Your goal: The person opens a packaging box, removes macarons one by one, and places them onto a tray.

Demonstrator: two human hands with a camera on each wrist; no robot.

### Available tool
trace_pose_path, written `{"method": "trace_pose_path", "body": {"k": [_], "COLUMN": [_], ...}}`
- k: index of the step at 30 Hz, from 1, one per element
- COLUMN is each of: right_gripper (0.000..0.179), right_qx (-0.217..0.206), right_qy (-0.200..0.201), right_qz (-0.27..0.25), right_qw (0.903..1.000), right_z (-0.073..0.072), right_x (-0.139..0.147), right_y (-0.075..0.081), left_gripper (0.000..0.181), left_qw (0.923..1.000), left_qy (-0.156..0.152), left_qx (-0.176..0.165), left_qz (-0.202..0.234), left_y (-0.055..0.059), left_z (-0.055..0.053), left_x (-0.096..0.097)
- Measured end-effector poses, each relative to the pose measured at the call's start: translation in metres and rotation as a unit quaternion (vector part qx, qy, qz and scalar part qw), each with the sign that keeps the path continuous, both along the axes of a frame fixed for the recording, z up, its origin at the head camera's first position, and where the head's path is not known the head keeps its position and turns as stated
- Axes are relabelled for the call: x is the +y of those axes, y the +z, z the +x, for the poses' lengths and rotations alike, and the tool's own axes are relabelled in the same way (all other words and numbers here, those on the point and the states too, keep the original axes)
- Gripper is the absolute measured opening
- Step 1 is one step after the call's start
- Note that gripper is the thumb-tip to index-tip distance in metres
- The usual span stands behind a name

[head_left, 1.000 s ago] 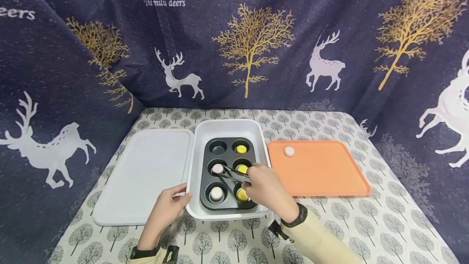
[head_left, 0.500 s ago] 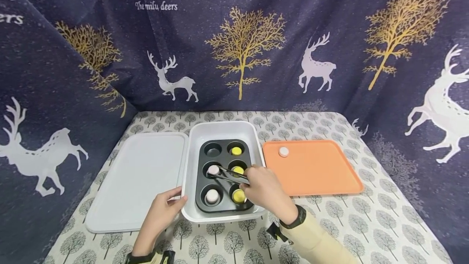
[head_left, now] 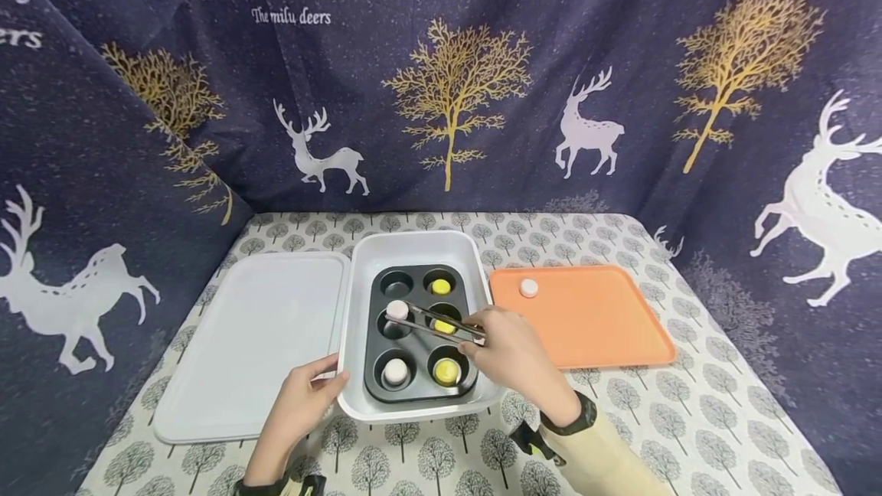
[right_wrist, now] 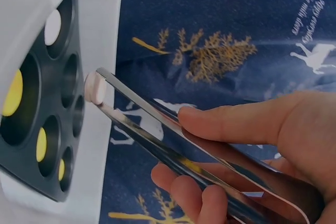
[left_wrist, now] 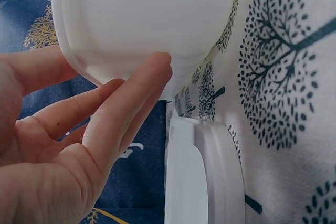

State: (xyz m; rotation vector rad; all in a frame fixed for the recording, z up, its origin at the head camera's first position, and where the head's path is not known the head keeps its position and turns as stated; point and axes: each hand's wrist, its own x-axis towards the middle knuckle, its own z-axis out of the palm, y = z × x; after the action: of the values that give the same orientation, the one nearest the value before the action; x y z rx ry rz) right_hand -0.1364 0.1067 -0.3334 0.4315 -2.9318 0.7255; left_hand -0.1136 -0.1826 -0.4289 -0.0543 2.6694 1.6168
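Note:
My right hand [head_left: 510,350] grips metal tongs [right_wrist: 157,111]. Between their tips is a small pale pink round piece [right_wrist: 95,88], layered like a macaron, raised above the muffin pan's middle left cup. The dark muffin pan [head_left: 420,343] sits inside a white bin [head_left: 354,305]. A whitish round piece [head_left: 396,372] lies in the near left cup. Yellow round pieces [head_left: 446,372] occupy the right column, the middle one partly behind the tongs. At the bin's left rim, my left hand [head_left: 299,404] holds the edge, thumb and fingers on the wall.
Left of the bin lies a flat white lid-like panel [head_left: 255,343]. An orange tray [head_left: 586,320] on the right bears one whitish round piece [head_left: 528,288]. A tree-patterned cloth [head_left: 482,442] covers the table, and a dark deer-print curtain [head_left: 386,98] hangs behind.
The tongs have lifted the pale pink piece up out of the middle left cup, the right hand rising slightly with them. The left hand keeps its place on the bin; the view has shifted a little.

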Motion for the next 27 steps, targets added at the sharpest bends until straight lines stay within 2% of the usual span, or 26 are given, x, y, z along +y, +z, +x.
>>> {"method": "trace_pose_path", "body": {"k": [9,20,27], "right_gripper": [0.024,0.029,0.034], "right_qx": [-0.025,-0.008,-0.014], "right_qy": [-0.032,-0.069,-0.094], "right_qz": [-0.032,-0.011,-0.009], "right_qw": [0.9987,0.9975,0.9954], "right_z": [0.005,0.01,0.015], "right_x": [0.024,0.068,0.093], "right_y": [0.013,0.024,0.023], "left_gripper": [0.044,0.044,0.045], "left_qw": [0.9999,0.9994,0.9993], "left_qy": [-0.001,-0.006,-0.009], "left_qx": [0.001,-0.002,-0.003], "left_qz": [0.012,0.035,0.037], "left_y": [0.0,-0.004,0.0], "left_z": [0.0,-0.002,0.0], "left_x": [-0.001,-0.002,-0.002]}}
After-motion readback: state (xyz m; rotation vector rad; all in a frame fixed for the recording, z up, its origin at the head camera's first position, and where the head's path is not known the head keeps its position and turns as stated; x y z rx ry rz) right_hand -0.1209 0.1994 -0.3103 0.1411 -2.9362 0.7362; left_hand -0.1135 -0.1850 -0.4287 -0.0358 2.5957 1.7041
